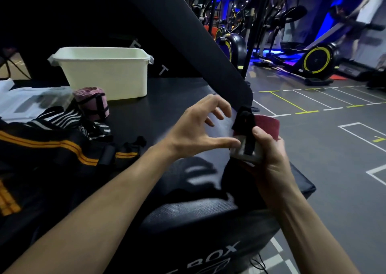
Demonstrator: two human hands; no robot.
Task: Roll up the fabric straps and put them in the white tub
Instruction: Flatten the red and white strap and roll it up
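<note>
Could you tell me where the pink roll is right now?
The pink roll stands left of centre on the black box, just before the white tub.

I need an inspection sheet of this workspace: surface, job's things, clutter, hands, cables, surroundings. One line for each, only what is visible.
Surface: black padded box, a leaning black pad on it.
Job's things: white tub at the back; pink rolled strap upright in front of the tub, outside it; red and white strap in hand; striped straps unrolled.
Clutter: black bag with orange stripes; white papers.
Hands: left hand open, thumb at the strap; right hand grips it.
Cables: thin black cable below the box.
Surroundings: gym floor markings, exercise bikes.
</note>
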